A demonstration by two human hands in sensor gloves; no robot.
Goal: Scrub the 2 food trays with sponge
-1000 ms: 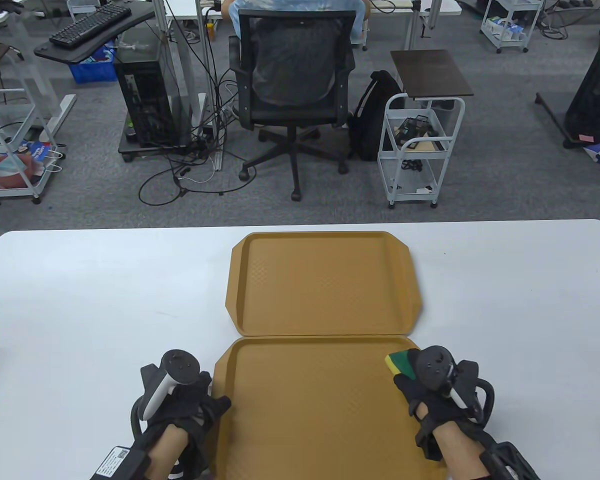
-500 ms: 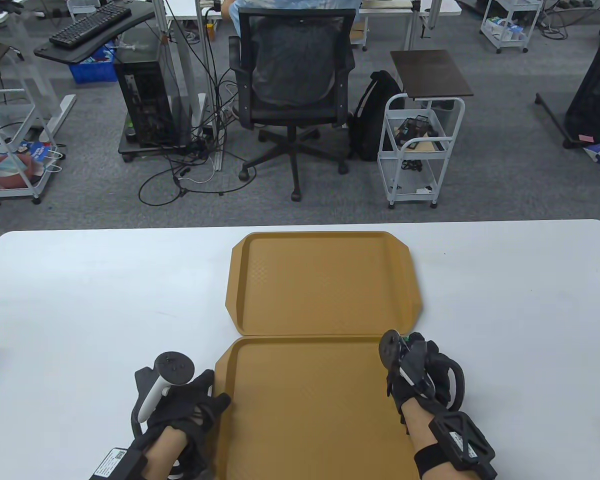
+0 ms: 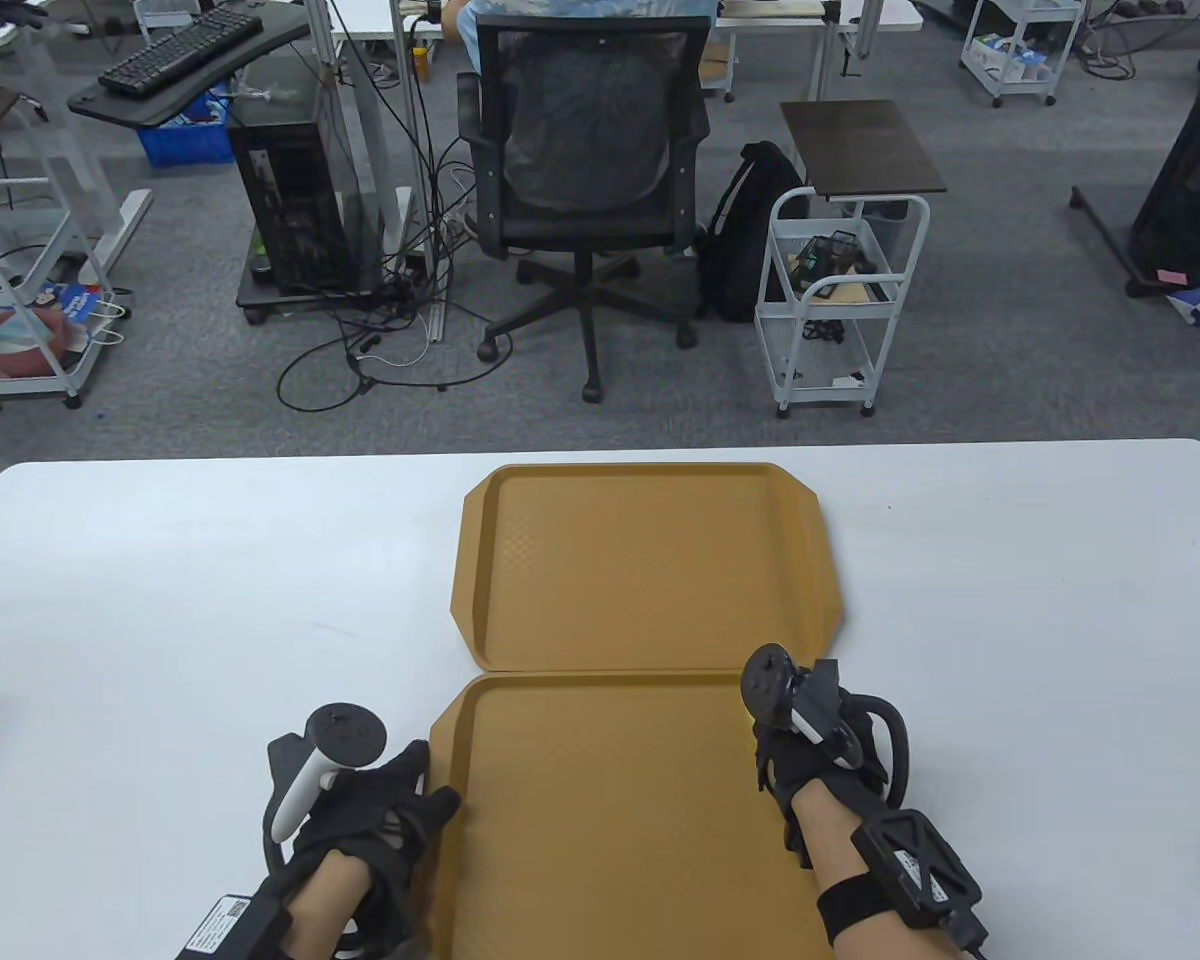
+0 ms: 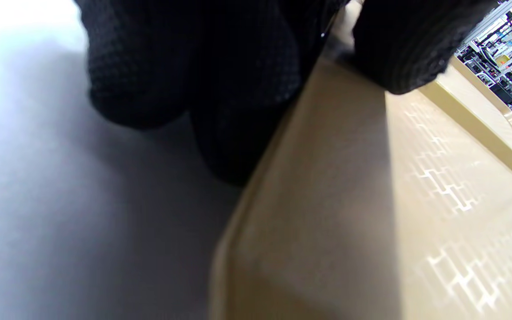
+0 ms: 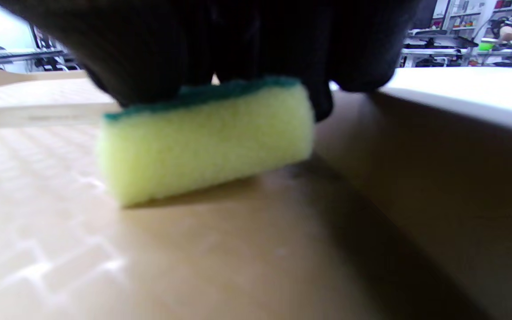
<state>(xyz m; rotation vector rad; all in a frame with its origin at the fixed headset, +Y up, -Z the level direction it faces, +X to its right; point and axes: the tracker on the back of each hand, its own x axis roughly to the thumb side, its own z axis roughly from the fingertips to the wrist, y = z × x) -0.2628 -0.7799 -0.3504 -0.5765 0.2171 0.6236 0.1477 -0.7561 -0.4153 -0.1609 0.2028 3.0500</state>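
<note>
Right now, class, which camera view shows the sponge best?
The right wrist view: the sponge fills the frame, yellow foam down on the near tray, green side up under the right hand. In the table view that hand hides it completely. The left wrist view shows no sponge.

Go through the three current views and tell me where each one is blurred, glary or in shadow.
Table view: sharp and evenly lit, straight edges bowed by the wide lens. Left wrist view: gloved fingers are a dark blur, table blown out top left, glints on the near tray. Right wrist view: sponge fairly sharp, casting a shadow on the tray; background soft.
</note>
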